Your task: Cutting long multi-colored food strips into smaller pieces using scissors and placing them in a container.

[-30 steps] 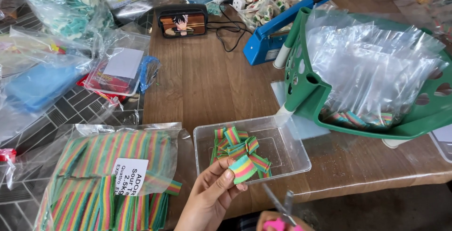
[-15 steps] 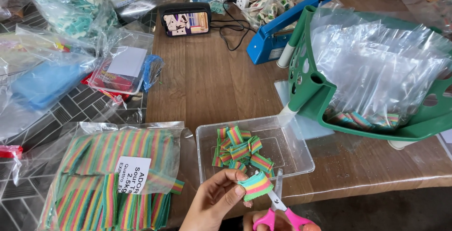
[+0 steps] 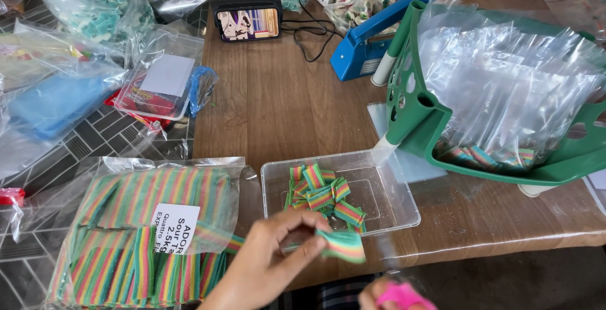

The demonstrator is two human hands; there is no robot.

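A: What does the left hand (image 3: pixel 268 266) hold?

B: A rainbow-striped candy strip (image 3: pixel 341 245), pinched between thumb and fingertips, just near of the clear tray (image 3: pixel 404 212) at the table's near edge.

A: And the right hand (image 3: pixel 394 296)?

B: Blurred at the bottom border, closed around pink scissor handles (image 3: pixel 404 295).

A: Counts?

B: One tray holding roughly ten cut pieces (image 3: pixel 325 195); one large bag of uncut strips (image 3: pixel 148 231) at left; one green basket (image 3: pixel 416 111) of empty bags at right.

A: Free room?

B: Bare wood (image 3: pixel 278 105) far of the tray.
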